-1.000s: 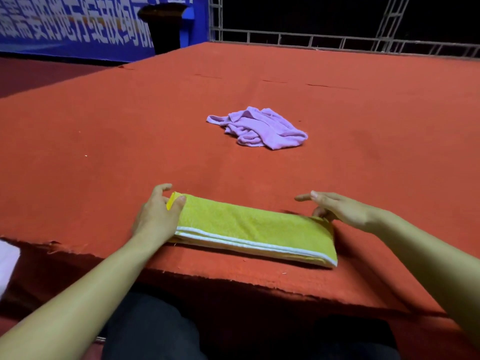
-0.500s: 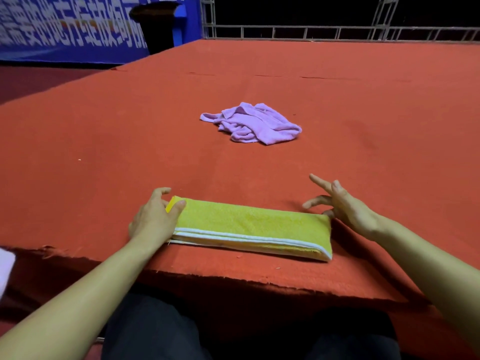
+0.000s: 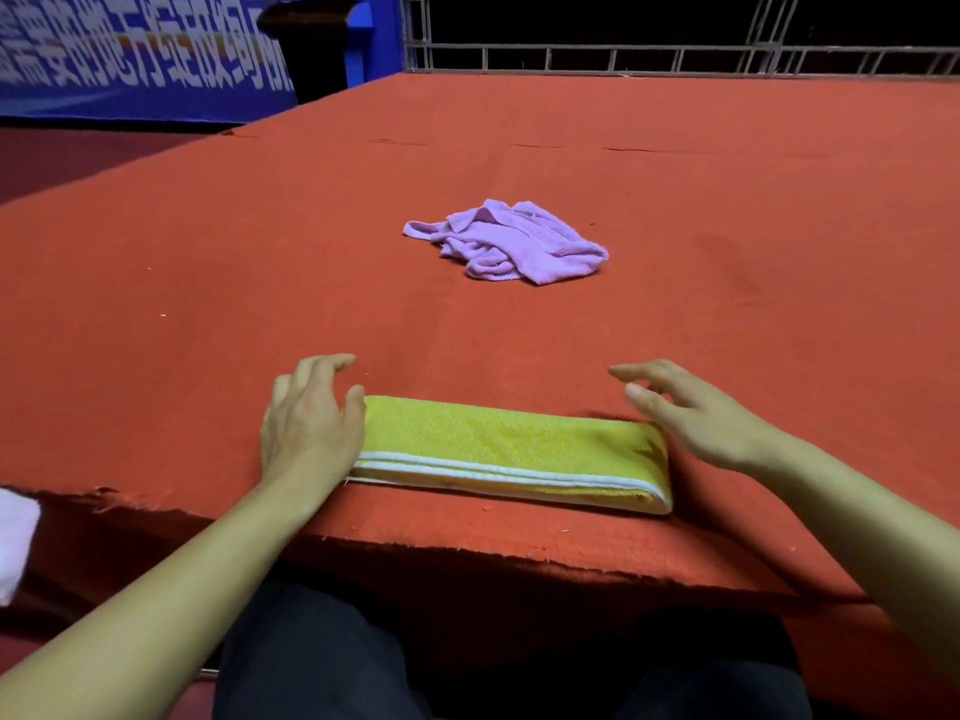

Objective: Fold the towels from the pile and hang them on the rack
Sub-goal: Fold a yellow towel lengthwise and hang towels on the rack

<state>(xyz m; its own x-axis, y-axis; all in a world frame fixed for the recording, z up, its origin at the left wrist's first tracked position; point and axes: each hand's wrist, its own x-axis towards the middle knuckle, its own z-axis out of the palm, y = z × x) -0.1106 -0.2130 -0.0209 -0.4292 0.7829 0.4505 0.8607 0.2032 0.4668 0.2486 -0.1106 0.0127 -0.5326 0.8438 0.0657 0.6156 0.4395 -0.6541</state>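
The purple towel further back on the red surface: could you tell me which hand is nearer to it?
Right, narrowly. Both hands flank the yellow towel: left hand, right hand; purple towel.

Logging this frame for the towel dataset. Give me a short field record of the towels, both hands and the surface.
surface: red carpeted platform
yellow towel: folded into a long strip, lying flat near the front edge
purple towel: crumpled, unfolded, farther back
left hand: fingers relaxed, at the strip's left end, thumb touching it
right hand: fingers spread, at the strip's right end, gripping nothing
rack: not in view
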